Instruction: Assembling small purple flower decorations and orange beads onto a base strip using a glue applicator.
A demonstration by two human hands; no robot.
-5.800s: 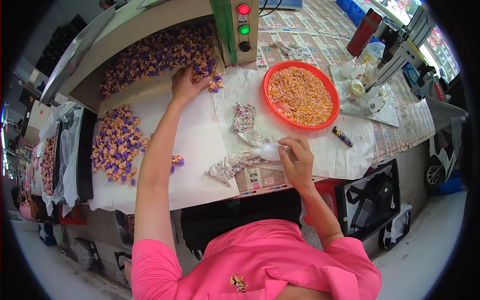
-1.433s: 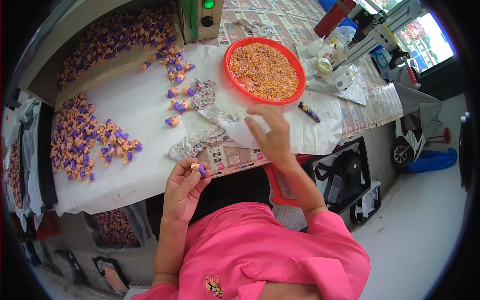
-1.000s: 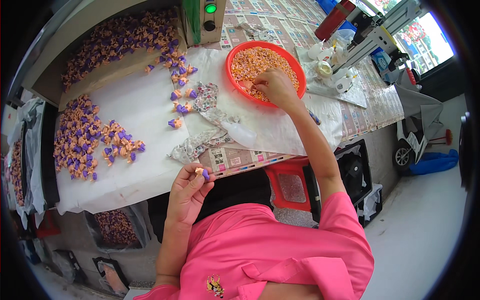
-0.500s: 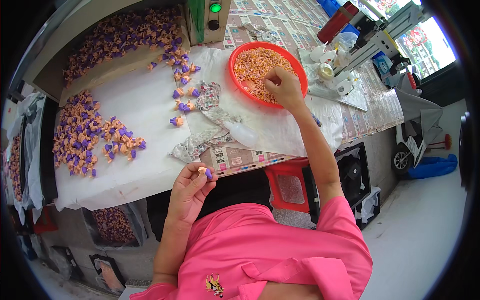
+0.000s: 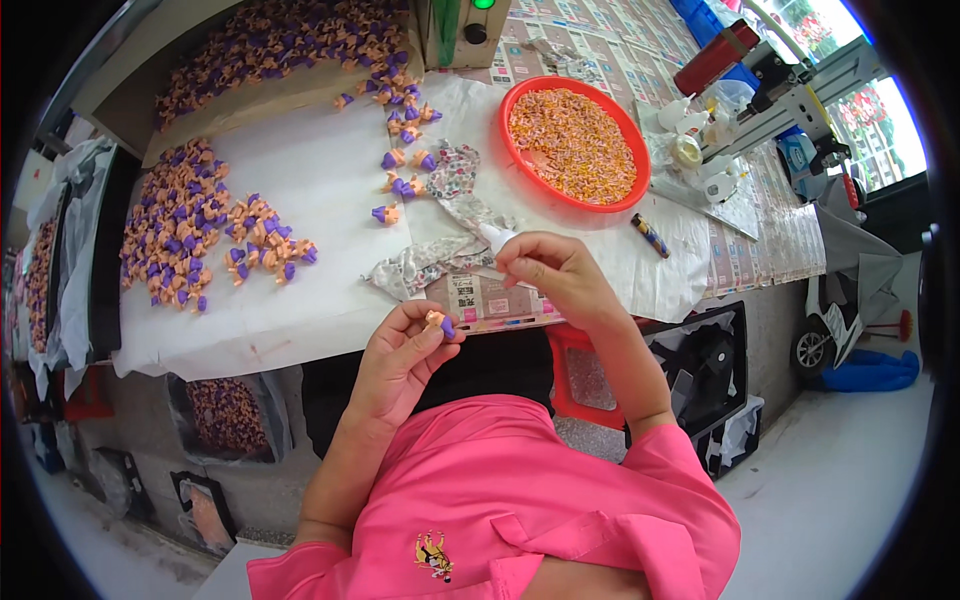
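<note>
Small-parts workshop, papered bench (image 5: 320, 180) beyond the grip of the left hand (image 5: 405, 355), heaped purple-and-peach pieces (image 5: 175, 225) to its left, red basin (image 5: 643, 160) of tiny bits (image 5: 580, 140) farther right, metal-framed apparatus (image 5: 765, 128) beyond.

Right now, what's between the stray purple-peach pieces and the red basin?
Head view: white paper, with a crumpled floral cloth on it beside the lower pieces.

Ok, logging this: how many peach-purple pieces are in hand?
1: the peach-purple piece in the left hand. The right hand shows none, though its palm is hidden.

From the view's centre, a red flask (image 5: 714, 60) is between one and two o'clock, a wheel (image 5: 812, 350) near three, a red stool (image 5: 562, 378) at four.
</note>
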